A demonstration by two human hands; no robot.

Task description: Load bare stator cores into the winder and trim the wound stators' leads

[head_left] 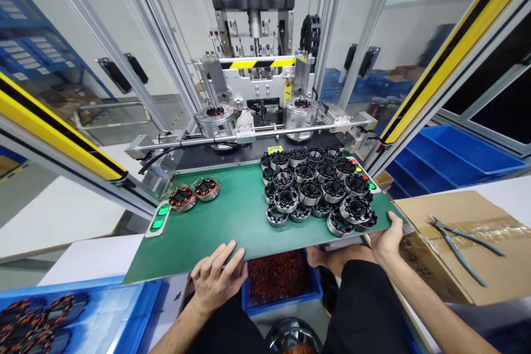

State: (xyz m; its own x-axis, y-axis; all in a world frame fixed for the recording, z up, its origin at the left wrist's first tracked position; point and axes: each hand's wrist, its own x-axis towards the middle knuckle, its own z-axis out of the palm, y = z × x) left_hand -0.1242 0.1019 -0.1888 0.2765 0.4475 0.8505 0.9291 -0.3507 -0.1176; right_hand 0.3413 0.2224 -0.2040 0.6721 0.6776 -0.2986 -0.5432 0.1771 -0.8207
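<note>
My left hand (215, 276) rests at the front edge of the green work mat (232, 221), fingers spread over the edge, holding nothing. My right hand (388, 240) curls around the mat's right front corner. On the mat's right half lies a stack of several round metal stator rings (317, 191). Two stators wound with copper wire (194, 193) sit at the left rear of the mat. Behind the mat stands a press machine with two round fixtures (301, 116), one to each side of its centre.
A blue bin of copper wire scraps (277, 276) sits under the mat between my knees. Blue trays with wound stators (37, 315) are at the lower left. A cardboard box (464, 243) with pliers (460, 238) on it is at the right. Green buttons (161, 217) are at the mat's left.
</note>
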